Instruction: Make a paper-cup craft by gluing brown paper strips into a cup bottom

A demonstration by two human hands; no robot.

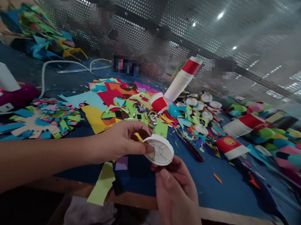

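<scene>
My left hand [124, 139] pinches a small white round paper cup bottom [159, 149] with thin pencil lines drawn on its disc. It holds the rim with thumb and fingers closed. My right hand [177, 192] comes up from below. Its fingertips touch the underside of the same disc, and its thumb lies along the near edge. Both hands hover over the blue table [227, 188] near its front edge. A dark pen [190, 146] lies just right of the disc.
Colourful paper scraps [120, 104] cover the table's middle. A tilted stack of red and white paper cups [183, 79] stands behind, with more cut cup bottoms [204, 105] and cups lying to the right. A paper flower [46, 118] lies left. A mesh screen rises behind.
</scene>
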